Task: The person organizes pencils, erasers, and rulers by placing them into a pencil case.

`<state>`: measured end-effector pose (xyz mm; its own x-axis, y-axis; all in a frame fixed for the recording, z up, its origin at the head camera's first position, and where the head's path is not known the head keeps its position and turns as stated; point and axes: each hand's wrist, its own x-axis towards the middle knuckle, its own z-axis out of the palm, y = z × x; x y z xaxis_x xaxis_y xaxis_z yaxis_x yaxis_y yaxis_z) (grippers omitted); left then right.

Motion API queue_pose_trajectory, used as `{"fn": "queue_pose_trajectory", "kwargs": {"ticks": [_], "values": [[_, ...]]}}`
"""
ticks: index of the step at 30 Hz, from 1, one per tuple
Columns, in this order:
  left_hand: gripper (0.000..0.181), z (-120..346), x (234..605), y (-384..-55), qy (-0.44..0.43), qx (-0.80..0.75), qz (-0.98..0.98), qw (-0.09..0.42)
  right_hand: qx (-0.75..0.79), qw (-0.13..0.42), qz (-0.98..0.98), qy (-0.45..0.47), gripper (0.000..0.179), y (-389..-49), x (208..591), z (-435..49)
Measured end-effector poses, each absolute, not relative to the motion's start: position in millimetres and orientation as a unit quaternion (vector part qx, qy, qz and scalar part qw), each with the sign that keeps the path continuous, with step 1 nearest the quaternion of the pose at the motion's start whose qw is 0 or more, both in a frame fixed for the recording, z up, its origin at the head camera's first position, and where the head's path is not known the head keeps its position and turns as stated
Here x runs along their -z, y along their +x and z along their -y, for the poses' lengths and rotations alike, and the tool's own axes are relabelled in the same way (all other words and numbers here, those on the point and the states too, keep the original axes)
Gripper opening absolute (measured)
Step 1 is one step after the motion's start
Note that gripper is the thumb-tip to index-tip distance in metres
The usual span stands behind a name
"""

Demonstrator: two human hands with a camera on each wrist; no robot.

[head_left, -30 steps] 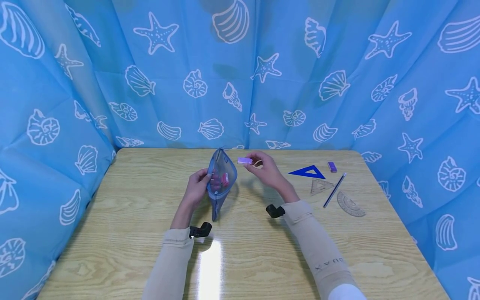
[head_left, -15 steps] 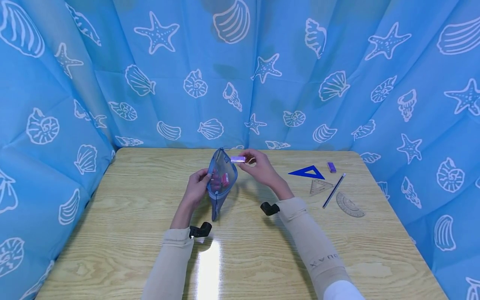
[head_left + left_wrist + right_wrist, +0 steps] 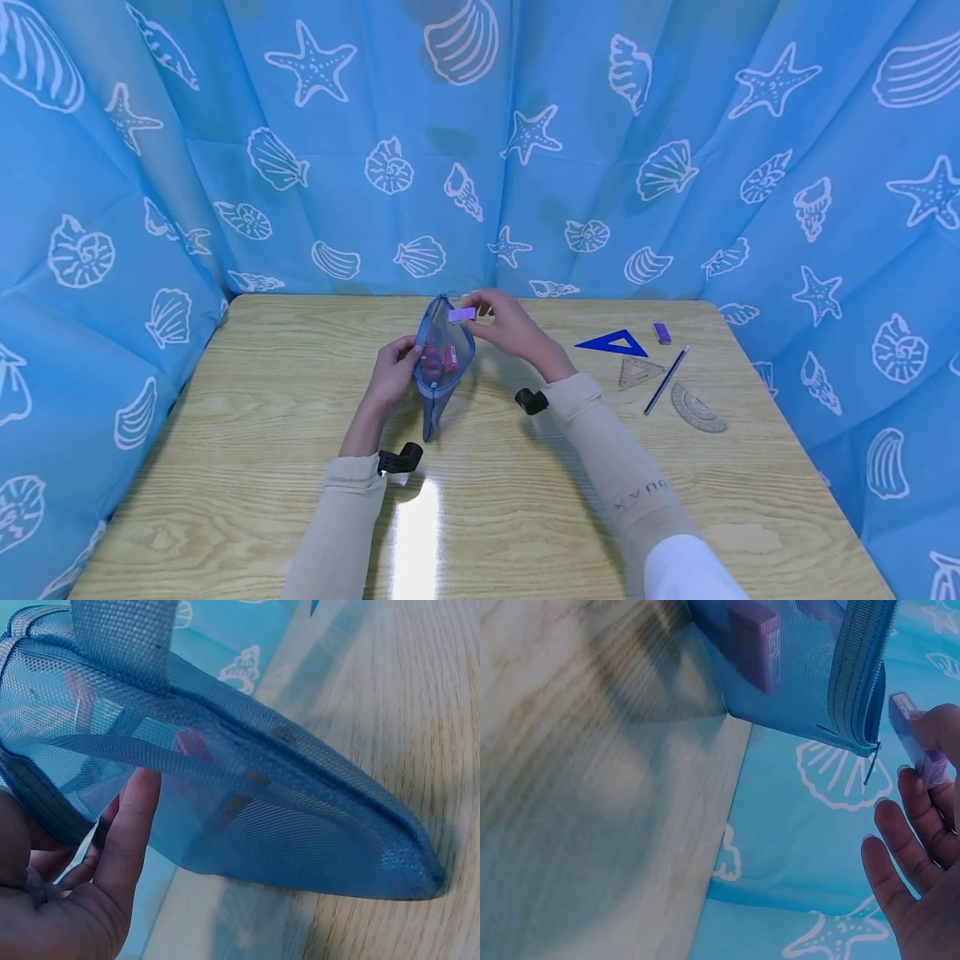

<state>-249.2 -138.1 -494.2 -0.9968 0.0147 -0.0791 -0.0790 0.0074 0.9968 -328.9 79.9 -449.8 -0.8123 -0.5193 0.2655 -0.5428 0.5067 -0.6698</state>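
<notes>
A blue mesh zip pouch (image 3: pixel 438 398) stands with its mouth unzipped near the middle of the table. My left hand (image 3: pixel 390 377) grips its left side; in the left wrist view the thumb and fingers lie at the mesh (image 3: pixel 300 836). Through the opening a red eraser (image 3: pixel 450 359) shows inside, also seen through the mesh in the right wrist view. Thumb and index finger of my right hand (image 3: pixel 513 325) pinch a purple eraser (image 3: pixel 461 314), which overlaps the far right of the pouch mouth in the head view. The right wrist view has this eraser (image 3: pixel 916 739) beside the zipper edge.
On the table's right lie a blue set square (image 3: pixel 595 343), a clear set square (image 3: pixel 626 377), a pencil (image 3: pixel 666 381), a clear protractor (image 3: pixel 693 410) and another purple eraser (image 3: pixel 661 333). A blue shell-patterned curtain (image 3: pixel 480 225) borders the table behind and at the sides.
My right hand has moved left with the purple eraser, from right of the pouch to over its mouth. The left hand and the pouch have stayed nearly in place.
</notes>
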Motion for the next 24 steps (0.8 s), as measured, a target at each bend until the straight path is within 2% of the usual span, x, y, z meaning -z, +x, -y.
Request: {"fn": "queue_pose_trajectory", "kwargs": {"ticks": [11, 24], "values": [[0.033, 137, 493, -249, -0.014, -0.706, -0.708, 0.024, -0.278, 0.015, 0.891, 0.359, 0.016, -339, 435, -66], [0.032, 136, 493, -250, -0.018, -0.706, -0.707, 0.022, -0.236, -0.002, 0.898, 0.370, 0.019, -337, 434, -57]]}}
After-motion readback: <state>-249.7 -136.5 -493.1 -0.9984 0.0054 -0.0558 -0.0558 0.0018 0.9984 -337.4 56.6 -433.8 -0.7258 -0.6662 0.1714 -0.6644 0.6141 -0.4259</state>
